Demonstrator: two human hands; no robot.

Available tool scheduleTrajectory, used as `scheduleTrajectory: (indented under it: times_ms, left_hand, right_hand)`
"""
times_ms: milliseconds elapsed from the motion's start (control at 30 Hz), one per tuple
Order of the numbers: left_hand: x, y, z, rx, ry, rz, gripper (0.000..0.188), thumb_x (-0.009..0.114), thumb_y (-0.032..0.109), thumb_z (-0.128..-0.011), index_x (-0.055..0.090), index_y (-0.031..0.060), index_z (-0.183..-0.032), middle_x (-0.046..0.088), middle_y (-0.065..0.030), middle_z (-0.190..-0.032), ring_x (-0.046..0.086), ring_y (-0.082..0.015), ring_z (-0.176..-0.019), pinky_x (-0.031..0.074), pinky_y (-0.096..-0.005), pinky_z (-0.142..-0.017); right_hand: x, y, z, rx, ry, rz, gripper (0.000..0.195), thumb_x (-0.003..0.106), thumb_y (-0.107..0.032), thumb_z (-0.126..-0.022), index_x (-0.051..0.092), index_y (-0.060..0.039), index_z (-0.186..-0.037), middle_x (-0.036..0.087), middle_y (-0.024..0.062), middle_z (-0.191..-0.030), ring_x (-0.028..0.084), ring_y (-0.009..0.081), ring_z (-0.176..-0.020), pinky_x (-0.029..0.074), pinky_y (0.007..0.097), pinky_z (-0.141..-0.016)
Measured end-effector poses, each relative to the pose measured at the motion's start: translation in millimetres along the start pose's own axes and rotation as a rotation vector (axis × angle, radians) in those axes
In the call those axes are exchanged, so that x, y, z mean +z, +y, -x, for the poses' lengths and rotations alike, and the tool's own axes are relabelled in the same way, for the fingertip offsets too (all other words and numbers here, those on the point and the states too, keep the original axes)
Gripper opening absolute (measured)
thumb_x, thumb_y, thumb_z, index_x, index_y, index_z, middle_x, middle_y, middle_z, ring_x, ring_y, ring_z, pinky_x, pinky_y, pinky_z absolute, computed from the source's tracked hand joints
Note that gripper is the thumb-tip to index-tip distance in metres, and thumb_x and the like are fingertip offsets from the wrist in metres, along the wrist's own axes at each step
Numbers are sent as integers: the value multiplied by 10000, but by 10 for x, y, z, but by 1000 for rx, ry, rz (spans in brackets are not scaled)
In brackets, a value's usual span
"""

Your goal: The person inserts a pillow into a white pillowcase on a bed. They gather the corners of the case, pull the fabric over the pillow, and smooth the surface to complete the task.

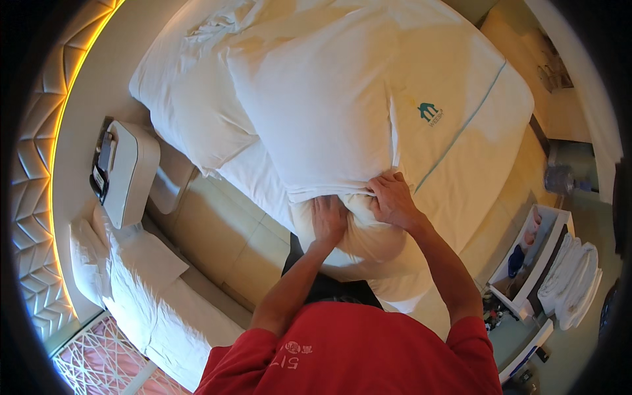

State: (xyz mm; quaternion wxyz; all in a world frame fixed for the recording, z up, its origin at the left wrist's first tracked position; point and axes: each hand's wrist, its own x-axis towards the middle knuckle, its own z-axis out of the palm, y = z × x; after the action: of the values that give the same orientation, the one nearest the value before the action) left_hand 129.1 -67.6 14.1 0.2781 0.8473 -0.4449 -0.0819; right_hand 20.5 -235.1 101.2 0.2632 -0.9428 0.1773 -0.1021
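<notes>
A white pillowcase (316, 108) lies plump on the bed, its hem towards me. My right hand (394, 200) grips the hem at its right corner, thumb and fingers bent over the cloth. Beside it, my left hand (330, 219) rests on the bulging pillow end (373, 242) that sticks out of the case. The left fingertips reach under the hem and are partly hidden. Beneath lies a white bed cover (474, 163) with a green stripe and a printed logo. Another white pillow (212, 108) is at the left of the case.
A white bedside unit (133, 168) holding a telephone (98, 182) juts from the wall at left. A second bed (163, 306) stands at lower left. To the right are an open drawer (523, 261), folded white towels (570, 281) and a large water bottle (560, 180).
</notes>
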Motion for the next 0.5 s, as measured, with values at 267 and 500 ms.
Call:
scheduleTrajectory:
  times_ms: [267, 500]
  left_hand:
    - [180, 124, 76, -44, -189, 165, 403, 647, 283, -839, 589, 16, -1134, 518, -250, -1192, 468, -442, -1133, 357, -552, -985]
    - [-181, 154, 189, 83, -116, 315, 501, 614, 134, -827, 508, -53, -1279, 465, -262, -1329, 427, -449, -1243, 321, -514, -1086]
  right_hand:
    - [-29, 567, 419, 224, -25, 128, 136, 622, -85, -684, 575, -85, -812, 574, 81, -736, 554, 302, -751, 392, 415, -710]
    - [44, 321, 403, 136, 21, 138, 122, 619, -98, -725, 560, -74, -829, 572, 115, -814, 551, 324, -820, 413, 454, -724]
